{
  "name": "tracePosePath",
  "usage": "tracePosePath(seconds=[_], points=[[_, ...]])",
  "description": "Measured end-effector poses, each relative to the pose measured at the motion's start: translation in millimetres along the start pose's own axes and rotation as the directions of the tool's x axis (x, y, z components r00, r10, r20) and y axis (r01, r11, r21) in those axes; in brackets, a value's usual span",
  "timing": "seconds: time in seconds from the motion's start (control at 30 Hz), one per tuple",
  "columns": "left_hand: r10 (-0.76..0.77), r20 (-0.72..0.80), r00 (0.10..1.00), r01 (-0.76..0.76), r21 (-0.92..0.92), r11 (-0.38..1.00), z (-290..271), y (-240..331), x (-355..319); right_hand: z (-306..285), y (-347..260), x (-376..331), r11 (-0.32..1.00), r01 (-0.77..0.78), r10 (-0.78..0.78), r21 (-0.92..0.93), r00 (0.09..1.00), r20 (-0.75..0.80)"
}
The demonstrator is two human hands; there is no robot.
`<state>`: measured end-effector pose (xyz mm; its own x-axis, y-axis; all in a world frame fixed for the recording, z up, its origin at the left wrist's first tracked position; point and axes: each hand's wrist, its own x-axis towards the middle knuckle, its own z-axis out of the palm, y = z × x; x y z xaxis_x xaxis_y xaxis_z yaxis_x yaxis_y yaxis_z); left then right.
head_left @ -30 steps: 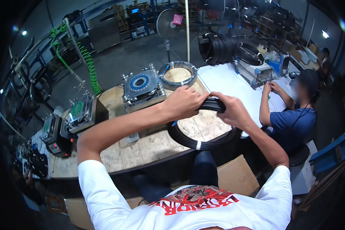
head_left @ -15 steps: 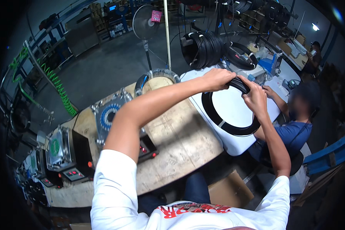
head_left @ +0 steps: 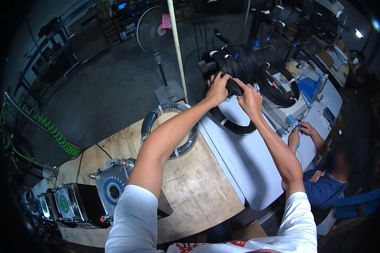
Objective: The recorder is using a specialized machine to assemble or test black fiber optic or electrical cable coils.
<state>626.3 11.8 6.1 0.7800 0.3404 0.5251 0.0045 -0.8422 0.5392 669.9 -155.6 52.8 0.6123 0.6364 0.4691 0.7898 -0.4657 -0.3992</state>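
Note:
Both my arms reach far out over the white table [head_left: 257, 168]. My left hand [head_left: 218, 87] and my right hand [head_left: 249, 99] grip the upper part of a black coil of cable [head_left: 234, 122], a ring bound with white ties, held close to a stack of similar black coils [head_left: 240, 65] at the table's far edge. The lower part of the ring hangs over the white tabletop.
A coil on a round reel [head_left: 169, 130] lies on the wooden bench [head_left: 190, 185]. Grey and black machines [head_left: 109, 189] stand at the bench's left. A seated person in blue [head_left: 325, 185] works at the right beside a white-blue device [head_left: 291, 109]. A standing fan [head_left: 154, 31] and a pole [head_left: 177, 50] rise behind.
My hands have carried the black coil from above the wooden bench, rightward and away, to the stack of coils at the far edge of the white table.

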Motion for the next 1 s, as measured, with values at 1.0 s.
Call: tracePosePath(seconds=[1.0], points=[[-0.317,-0.326,0.891,0.317,-0.054,0.947,-44.3,-98.6,88.5,65.5,-50.1,156.8,0.989,-0.068,0.067,0.132,0.998,0.014]])
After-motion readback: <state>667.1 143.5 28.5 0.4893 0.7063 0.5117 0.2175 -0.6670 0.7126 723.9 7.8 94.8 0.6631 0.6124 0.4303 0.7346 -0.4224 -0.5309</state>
